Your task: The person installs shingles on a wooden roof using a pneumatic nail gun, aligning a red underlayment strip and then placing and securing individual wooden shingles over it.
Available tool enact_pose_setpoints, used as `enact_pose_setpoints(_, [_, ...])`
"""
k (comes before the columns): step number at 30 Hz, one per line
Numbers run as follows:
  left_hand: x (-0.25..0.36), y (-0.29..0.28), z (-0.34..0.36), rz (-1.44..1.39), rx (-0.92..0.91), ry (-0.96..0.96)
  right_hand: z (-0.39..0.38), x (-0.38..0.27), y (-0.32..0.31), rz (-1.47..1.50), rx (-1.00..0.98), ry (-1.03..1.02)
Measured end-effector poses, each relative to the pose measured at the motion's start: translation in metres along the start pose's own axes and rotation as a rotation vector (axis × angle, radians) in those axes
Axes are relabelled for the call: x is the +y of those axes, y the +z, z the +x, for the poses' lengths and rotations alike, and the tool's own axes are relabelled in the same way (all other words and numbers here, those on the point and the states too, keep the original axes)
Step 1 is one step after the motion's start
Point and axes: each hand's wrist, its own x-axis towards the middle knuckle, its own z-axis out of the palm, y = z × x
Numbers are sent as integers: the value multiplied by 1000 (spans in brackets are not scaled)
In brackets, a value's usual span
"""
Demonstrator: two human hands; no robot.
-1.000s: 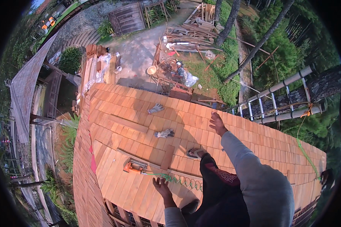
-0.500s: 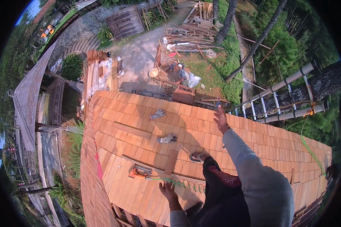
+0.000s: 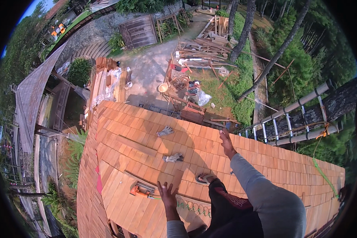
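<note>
Below you spreads the roof (image 3: 146, 139), a slope of orange wooden shingles laid in rows, running from the far eave down toward your body. Beyond its far edge lies the yard (image 3: 146, 71) with a heap of timber (image 3: 202, 43) and a stack of boards (image 3: 107, 79) on the ground. Off to the right a ladder (image 3: 297, 119) of pale poles leans across the trees, with a green cord (image 3: 323, 174) trailing from it onto the shingles. Your dark trouser leg (image 3: 230, 206) stretches up the slope, and your sandalled foot (image 3: 206, 177) is planted on the shingles between your two arms. Your right hand (image 3: 226, 141), at the end of a grey sleeve, lies open and flat on the shingles near the far eave, holding nothing. Your left hand (image 3: 166, 192) is also open, fingers spread, pressed on the shingles with nothing gripped. Just left of it lies an orange nail gun (image 3: 141, 191), apart from the fingers, with a green coiled hose (image 3: 190, 207) running from it past your wrist. Two grey gloves lie loose on the slope, one (image 3: 173, 157) midway up, the other (image 3: 165, 131) higher, well clear of both hands.
</note>
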Motion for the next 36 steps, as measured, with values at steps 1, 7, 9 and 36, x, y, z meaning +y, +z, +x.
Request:
enact_pose_setpoints(1, [4,4,8,-18,-46,-2,-8,-1,9,9,-28,33])
enact_pose_setpoints(7, [28,-49,161,-145,-115,102,73,87,108,385,-332,276])
enact_pose_setpoints(9, [13,-99,217,-130,-11,183,118,168,167,435,-368,346])
enact_pose_setpoints(36, [-161,-298,16,1052,302,185,-123,446,325,-207,-1133,884])
